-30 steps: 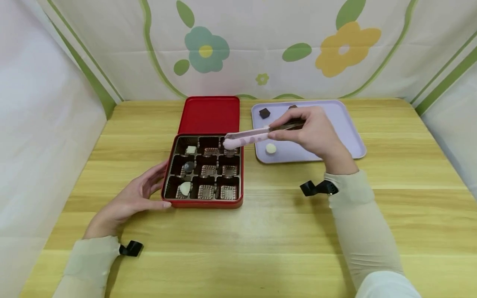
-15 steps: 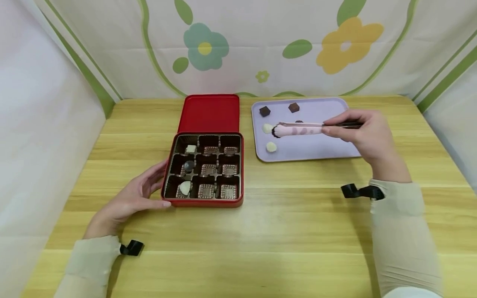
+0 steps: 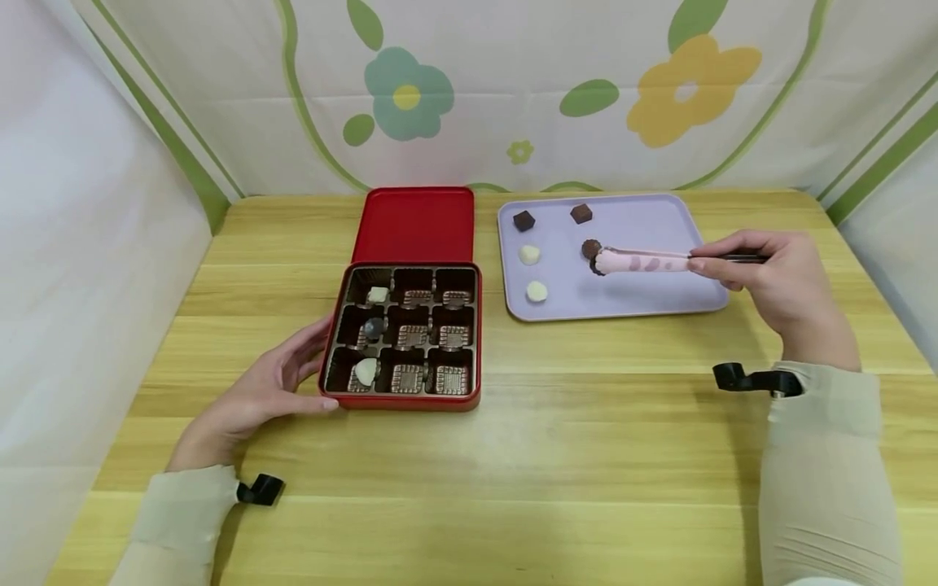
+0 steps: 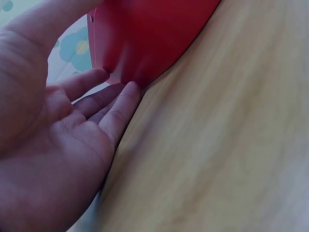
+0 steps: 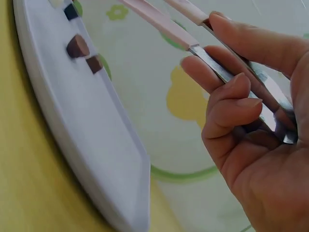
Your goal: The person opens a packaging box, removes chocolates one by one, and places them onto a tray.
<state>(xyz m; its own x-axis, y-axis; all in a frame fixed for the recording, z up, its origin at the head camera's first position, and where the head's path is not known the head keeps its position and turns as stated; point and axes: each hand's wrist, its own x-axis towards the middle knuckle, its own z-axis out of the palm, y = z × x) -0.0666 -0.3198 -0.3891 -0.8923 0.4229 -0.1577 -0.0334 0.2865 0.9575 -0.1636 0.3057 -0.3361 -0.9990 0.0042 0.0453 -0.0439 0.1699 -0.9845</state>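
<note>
My right hand (image 3: 780, 281) pinches a pair of pink tongs (image 3: 645, 261) with metal handles, whose tips hang over the lavender tray (image 3: 659, 297). A dark patch shows at the tips; I cannot tell whether it is a chocolate or part of the tongs. Right beside them lies a round brown chocolate (image 3: 590, 248). My left hand (image 3: 256, 391) touches the near left corner of a red tin (image 3: 410, 402), fingers along its side and thumb at the front. In the tin's left column sit a white square piece (image 3: 377, 294), a dark shiny ball (image 3: 374, 328) and a white piece (image 3: 365, 372).
On the tray also lie a dark cube (image 3: 523, 220), a brown cube (image 3: 581, 213) and two white pieces, one farther back (image 3: 529, 255) and one nearer (image 3: 536, 291). The red lid (image 3: 414, 224) lies behind the tin. A flowered cloth (image 3: 484, 89) hangs behind the table.
My right hand has carried the tongs rightward, from above the tin's far right compartment, past the white pieces, to the brown chocolate. My left hand stays at the tin.
</note>
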